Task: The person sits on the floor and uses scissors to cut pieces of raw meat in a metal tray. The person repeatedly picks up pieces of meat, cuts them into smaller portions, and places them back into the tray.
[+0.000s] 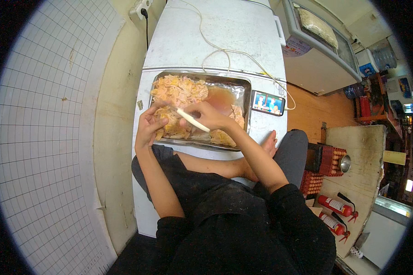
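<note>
In front of my crossed legs lies a rectangular metal tray point(248, 103) holding pale pink and yellow pieces that look like raw chicken skin point(180, 89). A large heap fills its far left, with smaller piles nearer me. Reddish liquid point(222, 98) has pooled at the far right part of the tray. My right hand point(206, 117) grips a slim tool with a white handle point(194, 121), probably a knife; its working end is blurred near my left fingers. Over the tray's left side is my left hand point(149, 125), fingers curled and thumb extended; whether it pinches a piece is unclear.
The tray rests on a white, lid-like surface point(179, 37). A phone point(268, 103) playing a cartoon lies right of it, with a pale cable point(241, 52) attached. A tiled wall stands left. Egg trays point(334, 160) and fire extinguishers point(335, 205) are lower right.
</note>
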Motion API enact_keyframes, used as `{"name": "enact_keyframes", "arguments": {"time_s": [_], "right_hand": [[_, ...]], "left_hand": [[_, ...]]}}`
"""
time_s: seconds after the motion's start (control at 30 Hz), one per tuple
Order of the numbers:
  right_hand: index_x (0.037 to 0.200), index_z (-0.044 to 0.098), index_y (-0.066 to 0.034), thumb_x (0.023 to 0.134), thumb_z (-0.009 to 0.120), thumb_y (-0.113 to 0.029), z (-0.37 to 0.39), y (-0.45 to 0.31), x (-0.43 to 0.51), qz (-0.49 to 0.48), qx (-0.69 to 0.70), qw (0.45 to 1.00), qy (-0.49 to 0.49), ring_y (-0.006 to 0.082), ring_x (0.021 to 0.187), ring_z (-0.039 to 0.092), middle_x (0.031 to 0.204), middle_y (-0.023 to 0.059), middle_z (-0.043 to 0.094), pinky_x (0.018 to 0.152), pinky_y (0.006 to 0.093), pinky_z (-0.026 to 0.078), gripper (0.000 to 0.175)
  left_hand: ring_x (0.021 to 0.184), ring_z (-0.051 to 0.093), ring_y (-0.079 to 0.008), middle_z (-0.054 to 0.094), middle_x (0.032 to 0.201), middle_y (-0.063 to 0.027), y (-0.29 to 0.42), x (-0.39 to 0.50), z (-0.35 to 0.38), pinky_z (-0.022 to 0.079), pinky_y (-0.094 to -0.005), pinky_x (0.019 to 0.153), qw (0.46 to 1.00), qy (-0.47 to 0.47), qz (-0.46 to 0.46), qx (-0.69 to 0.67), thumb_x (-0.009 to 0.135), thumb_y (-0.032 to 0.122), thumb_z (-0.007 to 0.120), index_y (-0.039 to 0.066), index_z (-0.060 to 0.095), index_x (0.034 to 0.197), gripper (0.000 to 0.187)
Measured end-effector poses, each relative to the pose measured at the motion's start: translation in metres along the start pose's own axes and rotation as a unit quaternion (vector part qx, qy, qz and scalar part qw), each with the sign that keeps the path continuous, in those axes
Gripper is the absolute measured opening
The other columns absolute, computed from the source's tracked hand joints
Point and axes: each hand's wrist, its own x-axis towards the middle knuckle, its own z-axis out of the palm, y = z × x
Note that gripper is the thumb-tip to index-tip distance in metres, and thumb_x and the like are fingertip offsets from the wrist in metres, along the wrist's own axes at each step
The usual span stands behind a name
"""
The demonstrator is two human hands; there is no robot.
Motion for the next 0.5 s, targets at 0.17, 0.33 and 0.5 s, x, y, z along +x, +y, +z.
{"name": "enact_keyframes", "arguments": {"time_s": [0.17,0.33,0.5], "right_hand": [[0.095,0.063,-0.0001,0.079,0.079,-0.042,0.013,-0.001,0.017,0.009,-0.028,0.968,0.249,0.0357,0.076,0.067,0.083,0.0213,0.066,0.068,0.0429,0.049,0.048],[0.085,0.064,0.0015,0.078,0.077,-0.033,0.027,0.001,0.042,0.023,0.012,0.944,0.330,0.0372,0.071,0.067,0.075,0.0209,0.066,0.066,0.0439,0.050,0.038],[0.091,0.070,-0.0011,0.078,0.077,-0.034,0.031,0.013,0.056,0.045,0.032,0.939,0.341,0.0251,0.069,0.067,0.076,0.0181,0.069,0.066,0.0380,0.050,0.036]], "left_hand": [[0.123,0.056,-0.0172,0.052,0.144,-0.0126,0.009,0.000,0.010,0.052,-0.0280,0.097,0.999,-0.006,0.002,0.037,0.076,0.003,0.081,-0.004,0.056,0.136,0.065],[0.129,0.052,-0.0163,0.050,0.147,-0.0123,0.012,0.001,0.014,0.051,-0.0275,0.098,0.999,-0.005,-0.015,0.049,0.075,0.004,0.081,-0.003,0.054,0.138,0.069],[0.125,0.055,-0.0189,0.050,0.144,-0.0118,0.007,0.003,0.014,0.053,-0.0303,0.097,0.999,-0.008,0.012,0.034,0.077,-0.006,0.074,-0.002,0.053,0.139,0.066]]}}
